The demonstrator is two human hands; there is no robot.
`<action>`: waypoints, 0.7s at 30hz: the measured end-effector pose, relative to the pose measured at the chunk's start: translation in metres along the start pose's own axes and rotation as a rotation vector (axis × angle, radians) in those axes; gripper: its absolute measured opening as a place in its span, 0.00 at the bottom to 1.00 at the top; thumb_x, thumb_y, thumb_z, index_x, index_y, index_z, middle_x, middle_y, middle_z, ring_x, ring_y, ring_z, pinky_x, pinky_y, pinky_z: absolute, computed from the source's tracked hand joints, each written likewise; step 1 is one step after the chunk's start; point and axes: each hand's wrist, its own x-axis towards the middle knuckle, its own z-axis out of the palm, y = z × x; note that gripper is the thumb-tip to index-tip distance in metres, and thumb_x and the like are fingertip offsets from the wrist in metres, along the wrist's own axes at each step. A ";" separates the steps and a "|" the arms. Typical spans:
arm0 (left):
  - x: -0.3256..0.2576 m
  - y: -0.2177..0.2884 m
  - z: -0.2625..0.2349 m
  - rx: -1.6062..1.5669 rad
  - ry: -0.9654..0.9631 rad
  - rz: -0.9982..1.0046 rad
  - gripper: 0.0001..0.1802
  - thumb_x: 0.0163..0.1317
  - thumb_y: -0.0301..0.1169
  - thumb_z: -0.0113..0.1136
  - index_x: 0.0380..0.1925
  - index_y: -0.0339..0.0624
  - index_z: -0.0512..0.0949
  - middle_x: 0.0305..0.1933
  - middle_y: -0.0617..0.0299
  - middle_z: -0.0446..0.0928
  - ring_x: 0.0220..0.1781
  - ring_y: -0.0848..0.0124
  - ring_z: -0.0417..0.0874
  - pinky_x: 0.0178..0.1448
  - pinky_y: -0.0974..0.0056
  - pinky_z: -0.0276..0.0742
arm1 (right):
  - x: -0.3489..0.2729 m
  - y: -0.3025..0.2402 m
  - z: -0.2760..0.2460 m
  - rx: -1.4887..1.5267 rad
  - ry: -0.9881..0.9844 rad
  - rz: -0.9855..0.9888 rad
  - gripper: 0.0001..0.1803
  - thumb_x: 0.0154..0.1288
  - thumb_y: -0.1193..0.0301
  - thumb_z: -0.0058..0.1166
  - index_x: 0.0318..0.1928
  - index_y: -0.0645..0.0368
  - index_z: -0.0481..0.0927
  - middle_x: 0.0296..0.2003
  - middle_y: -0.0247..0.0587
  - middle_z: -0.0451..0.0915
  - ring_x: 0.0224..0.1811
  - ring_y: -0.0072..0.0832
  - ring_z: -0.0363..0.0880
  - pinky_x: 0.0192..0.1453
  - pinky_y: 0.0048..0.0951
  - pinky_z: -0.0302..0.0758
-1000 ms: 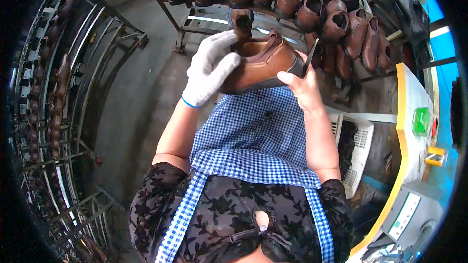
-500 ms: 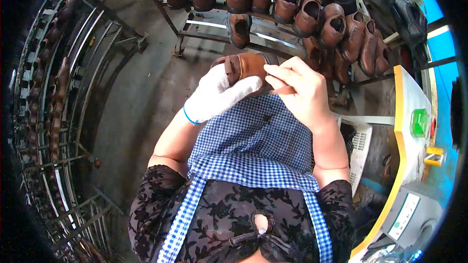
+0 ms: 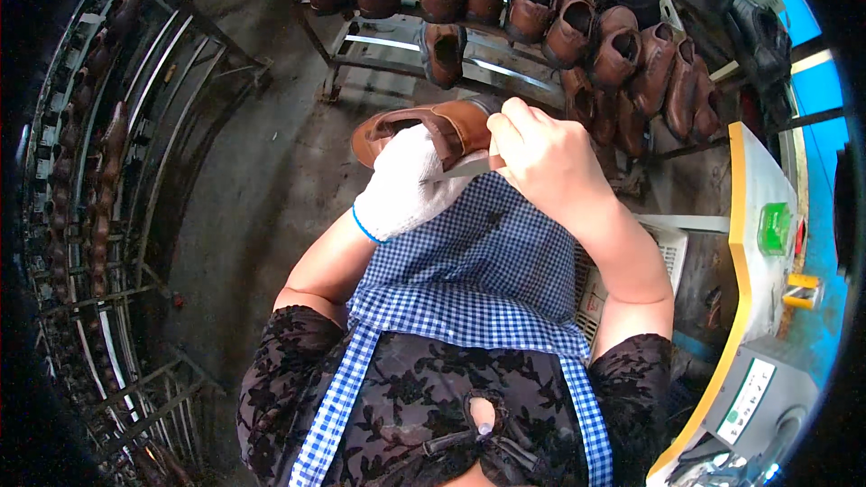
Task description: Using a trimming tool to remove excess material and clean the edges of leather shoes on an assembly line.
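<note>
Beyond both hands stands a metal rack (image 3: 379, 41) carrying a row of brown leather shoes (image 3: 550, 9), openings up; a second, curved rack (image 3: 99, 171) of dark shoes runs well out past the left hand. Past the right hand, a yellow-edged machine cabinet (image 3: 749, 216) with a green button, and nearer in, below the right forearm, a white slotted crate (image 3: 663, 248). A blue-and-white checked apron (image 3: 487, 280) lies directly beneath the hands.

The brown shoe (image 3: 424, 126) is held up in front of the chest, above the apron, lying on its side with one end pointing away from the left hand toward the curved rack. The left hand (image 3: 410, 185), in a white knit glove with a blue cuff, wraps the shoe from below, fingers closed on it. The bare right hand (image 3: 546, 158) is clenched at the shoe's other end, knuckles up, and touches it; a pale narrow thing (image 3: 469, 165) shows between the two hands, too hidden to name, and I cannot tell whether the right hand grips it or the shoe's edge.

The work looks like close hand-finishing along the shoe's edge. To do it well, I judge that the gloved hand should hold the shoe steady, while the right hand works in short, controlled strokes directed away from the gloved fingers, which sit just beside the working point.
</note>
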 end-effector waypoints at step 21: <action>0.032 0.015 -0.052 -0.929 0.609 -0.632 0.19 0.65 0.35 0.58 0.50 0.35 0.72 0.47 0.58 0.77 0.51 0.73 0.76 0.56 0.66 0.71 | -0.053 0.004 0.039 0.835 -0.105 0.402 0.20 0.53 0.69 0.66 0.46 0.59 0.78 0.43 0.40 0.80 0.21 0.19 0.71 0.26 0.23 0.70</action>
